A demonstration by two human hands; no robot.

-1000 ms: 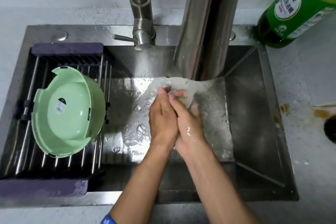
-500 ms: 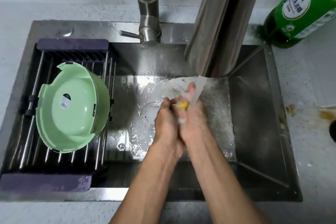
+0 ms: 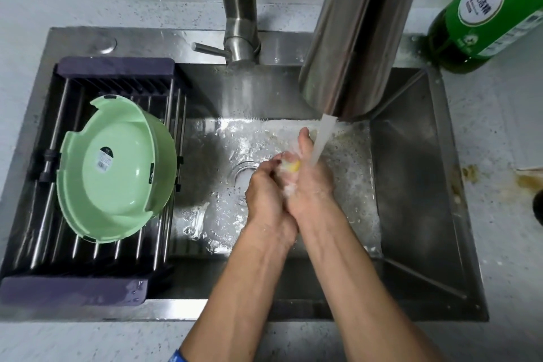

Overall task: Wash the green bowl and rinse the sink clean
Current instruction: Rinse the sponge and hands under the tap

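A yellow sponge (image 3: 291,167) is squeezed between the left hand (image 3: 269,194) and right hand (image 3: 310,185) under the tap stream (image 3: 321,141); rinsing should be continued until suds run clear.

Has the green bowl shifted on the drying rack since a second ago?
No. The green bowl sits upside down on the same rails of the drying rack; only the camera moved.

On the green bottle (image 3: 493,9) at my far right, a white oval label carries Chinese characters, too blurred for me to read; the sticker (image 3: 105,157) inside the green bowl (image 3: 117,167) shows a barcode, its print illegible.
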